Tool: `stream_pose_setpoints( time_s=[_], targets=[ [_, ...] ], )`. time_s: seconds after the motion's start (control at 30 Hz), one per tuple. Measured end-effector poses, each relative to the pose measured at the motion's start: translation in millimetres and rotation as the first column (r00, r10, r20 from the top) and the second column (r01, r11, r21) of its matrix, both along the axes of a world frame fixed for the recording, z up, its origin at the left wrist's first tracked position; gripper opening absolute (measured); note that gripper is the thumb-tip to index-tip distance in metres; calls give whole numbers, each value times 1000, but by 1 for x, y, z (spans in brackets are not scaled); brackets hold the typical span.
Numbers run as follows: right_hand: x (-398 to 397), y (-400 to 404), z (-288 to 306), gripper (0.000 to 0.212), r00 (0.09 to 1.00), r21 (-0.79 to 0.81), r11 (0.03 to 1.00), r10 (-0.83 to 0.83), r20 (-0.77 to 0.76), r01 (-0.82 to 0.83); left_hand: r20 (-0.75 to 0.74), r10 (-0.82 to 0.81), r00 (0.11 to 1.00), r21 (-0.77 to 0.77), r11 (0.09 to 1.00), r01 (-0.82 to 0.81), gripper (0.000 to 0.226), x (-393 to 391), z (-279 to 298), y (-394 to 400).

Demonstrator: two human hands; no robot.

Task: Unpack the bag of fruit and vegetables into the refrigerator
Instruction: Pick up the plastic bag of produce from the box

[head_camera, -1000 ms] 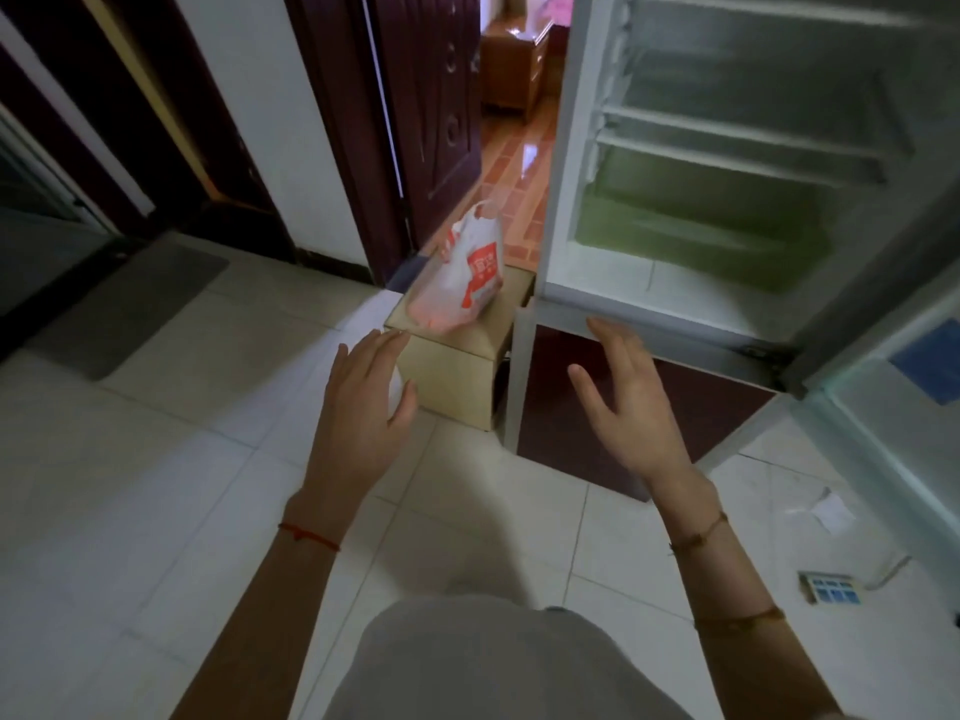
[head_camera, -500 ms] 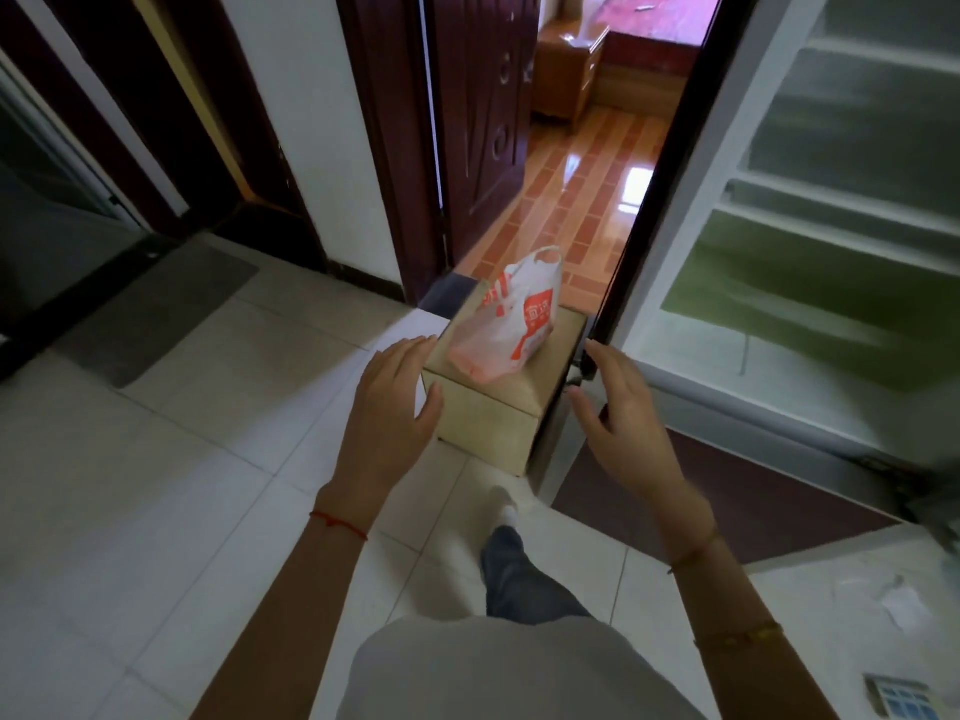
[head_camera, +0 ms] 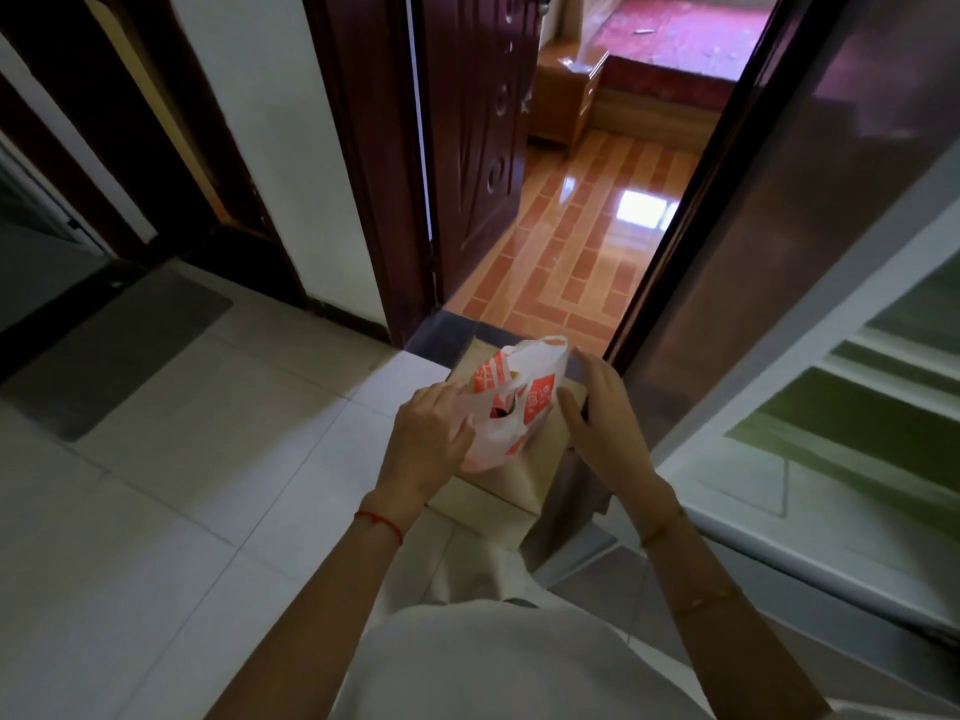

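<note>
Both hands, left hand pinching the bag and right hand loose beside it on the box, could tip it, so fruit may roll out.

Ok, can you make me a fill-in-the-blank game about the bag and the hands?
1. The white and orange plastic bag sits on top of a cardboard ____.
2. The left hand wears a thin ____ string on its wrist.
3. The refrigerator stands with its door ____.
4. The right hand is at the bag's ____ side.

Missing words: box; red; open; right
</note>
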State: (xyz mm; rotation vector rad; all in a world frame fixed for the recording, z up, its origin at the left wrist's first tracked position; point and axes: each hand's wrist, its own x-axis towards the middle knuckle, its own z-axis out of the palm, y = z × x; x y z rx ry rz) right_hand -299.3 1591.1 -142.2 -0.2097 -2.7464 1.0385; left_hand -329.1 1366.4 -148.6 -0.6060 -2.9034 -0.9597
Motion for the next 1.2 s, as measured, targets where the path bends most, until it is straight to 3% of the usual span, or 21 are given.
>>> stream_pose_setpoints(
  time_s=[0.27,0.47,0.67,0.8,0.93,1.07,1.2],
  targets=[
    [-90,18,-25,52,989,24,995,-103,111,101,195,-53,979,-46,997,63,47,-81,-42,42],
    [-151,28,-57,55,953,70,990,-140,270,126,443,-92,892,6,995,100,46,-123,-77,71],
    [-188,46,-97,54,910,125,986,-149,387,109,510,-104,854,34,994,101,42,-150,-111,95],
    [-199,54,-121,37,906,188,978,-163,392,95,566,-110,817,17,992,122,43,-157,-130,113],
    [-203,57,-134,19,911,231,970,-160,379,74,657,-60,751,44,998,41,29,-158,-138,122],
    [-202,52,-130,26,916,115,978,-203,347,174,673,8,739,121,985,-120,17,-158,-131,110],
    [-198,42,-113,29,921,-98,969,-182,344,228,647,8,762,195,965,-176,25,-156,-117,80]
  ],
)
